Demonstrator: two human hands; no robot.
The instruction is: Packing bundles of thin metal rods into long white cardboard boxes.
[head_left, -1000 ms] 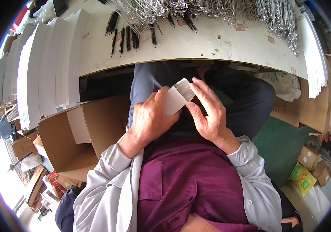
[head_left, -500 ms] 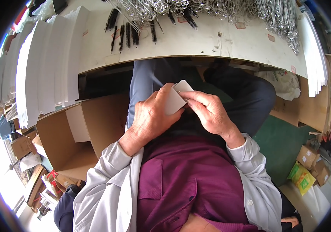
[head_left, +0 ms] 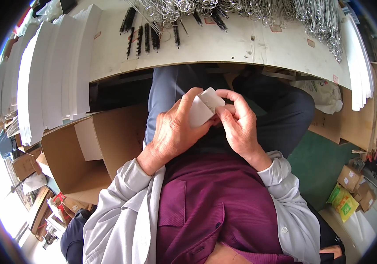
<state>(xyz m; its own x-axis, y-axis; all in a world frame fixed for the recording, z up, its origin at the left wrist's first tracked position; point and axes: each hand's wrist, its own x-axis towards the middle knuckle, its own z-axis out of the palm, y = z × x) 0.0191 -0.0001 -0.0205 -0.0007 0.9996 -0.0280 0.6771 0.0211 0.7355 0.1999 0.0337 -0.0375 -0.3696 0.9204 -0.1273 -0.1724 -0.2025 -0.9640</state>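
Head view, hands: the left hand (head_left: 175, 134) and the right hand (head_left: 239, 125) are meeting above the lap, just below the near edge of the worktop (head_left: 241, 46).
Thing held: a small white folded card box (head_left: 204, 107) is sitting between both hands, tilted, its upper corner sticking out above the fingers.
Left grip: it is clasping the box, thumb lying along the near face and fingers wrapping behind.
Right grip: thumb and forefinger are pinching the box's right edge; the other fingers are curling underneath, touching the left fingertips.
Worktop: black bottle brushes (head_left: 146, 35) are lying near its far left part, and a heap of bare wire handles (head_left: 259, 8) is spreading along the back.
Left side: stacks of white flat sheets (head_left: 52, 83) are standing on edge beside the worktop.
Below left: an open brown carton (head_left: 83, 154) is resting beside the left forearm.
Lower right: small cartons (head_left: 351, 180) are sitting on the green floor (head_left: 320, 167).
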